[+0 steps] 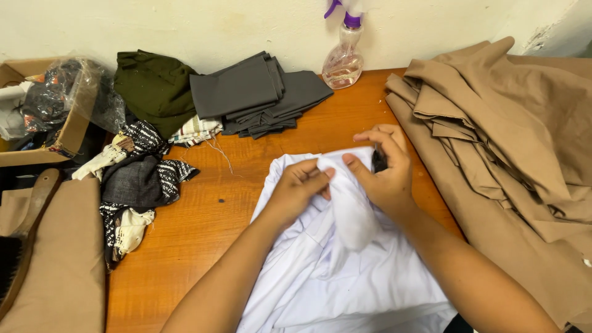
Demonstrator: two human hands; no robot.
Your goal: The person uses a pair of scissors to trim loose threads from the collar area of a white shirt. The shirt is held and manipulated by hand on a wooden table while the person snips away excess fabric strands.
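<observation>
Two hands pinching white cotton fabric [345, 259] on an orange wooden table [203, 222].
Left hand [297, 188] and right hand [385, 169], fingers curled, grip the cloth's bunched top edge near the table's middle.

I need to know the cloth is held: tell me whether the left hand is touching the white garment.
Touching. The head view shows the left hand pinching a fold of the white garment, its fingers pressed into the cloth beside the right hand.

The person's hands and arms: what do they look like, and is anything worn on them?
Both forearms are bare, with no sleeves in view. The left hand and right hand wear no gloves, and no rings, watch or bracelet show. The fingernails look short and unpainted.
</observation>
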